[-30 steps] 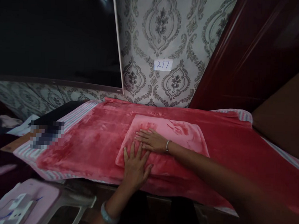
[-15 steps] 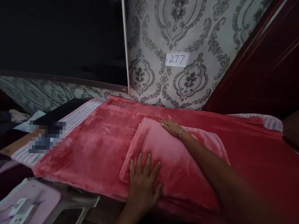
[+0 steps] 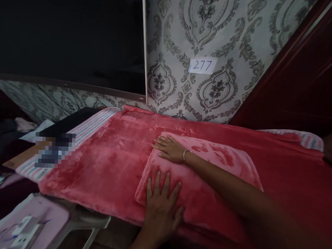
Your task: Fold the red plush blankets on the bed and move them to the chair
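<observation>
A folded pink-red plush blanket (image 3: 217, 152) lies flat on a red plush cover (image 3: 106, 166) with a striped border. My left hand (image 3: 162, 207) rests on the near left part of the folded blanket, palm down and fingers spread. Farther back, my right hand (image 3: 170, 148), with a bracelet at the wrist, lies flat on the blanket's far left corner, its fingertips at the left edge. Neither hand grips anything. My right forearm hides part of the blanket's middle and right side.
A large dark screen (image 3: 70, 39) stands at the back left. Patterned wallpaper carries a paper label (image 3: 202, 65) reading 277. Dark red glossy panelling (image 3: 303, 71) rises at right. A pink stool (image 3: 41, 214) holding a white power strip (image 3: 26, 236) stands at the lower left.
My right hand has slid left across the folded blanket to its far left corner. My left hand stays in place on the near left part. The view has shifted slightly.
</observation>
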`<state>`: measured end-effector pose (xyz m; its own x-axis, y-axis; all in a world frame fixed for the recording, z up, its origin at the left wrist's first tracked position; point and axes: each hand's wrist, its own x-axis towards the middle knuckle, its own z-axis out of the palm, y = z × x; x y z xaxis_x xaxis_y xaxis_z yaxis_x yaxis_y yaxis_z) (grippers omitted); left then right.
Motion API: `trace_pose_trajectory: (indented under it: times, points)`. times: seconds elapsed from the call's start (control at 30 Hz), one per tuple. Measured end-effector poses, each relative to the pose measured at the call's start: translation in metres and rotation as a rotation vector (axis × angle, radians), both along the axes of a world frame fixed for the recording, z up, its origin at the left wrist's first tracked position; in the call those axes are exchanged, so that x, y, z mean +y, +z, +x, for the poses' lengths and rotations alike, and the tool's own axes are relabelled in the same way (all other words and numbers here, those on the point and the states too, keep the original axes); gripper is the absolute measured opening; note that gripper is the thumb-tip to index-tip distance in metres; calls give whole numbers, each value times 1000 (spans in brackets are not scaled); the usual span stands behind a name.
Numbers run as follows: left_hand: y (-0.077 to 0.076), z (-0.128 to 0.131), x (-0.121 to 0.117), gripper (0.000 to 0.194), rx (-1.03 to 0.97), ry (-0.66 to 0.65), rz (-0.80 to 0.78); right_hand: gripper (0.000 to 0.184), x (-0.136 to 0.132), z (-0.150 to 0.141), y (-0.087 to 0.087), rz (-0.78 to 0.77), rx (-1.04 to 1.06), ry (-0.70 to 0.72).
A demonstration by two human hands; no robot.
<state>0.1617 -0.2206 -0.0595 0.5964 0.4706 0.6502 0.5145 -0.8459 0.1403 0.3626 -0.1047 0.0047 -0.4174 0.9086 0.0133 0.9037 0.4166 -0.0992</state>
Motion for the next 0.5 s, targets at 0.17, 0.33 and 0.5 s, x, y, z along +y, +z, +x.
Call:
trace_pose_trajectory:
  times: [0.17, 0.33, 0.5]
  points:
    - [0, 0, 3, 60, -17, -13, -13, 55, 37, 14, 1, -16, 45, -195]
    - [0, 0, 7, 59, -1, -12, -6, 57, 42, 12, 10, -30, 77, -287]
    - [3, 1, 9, 54, 43, 9, -14, 58, 16, 6, 32, 46, 84, -330]
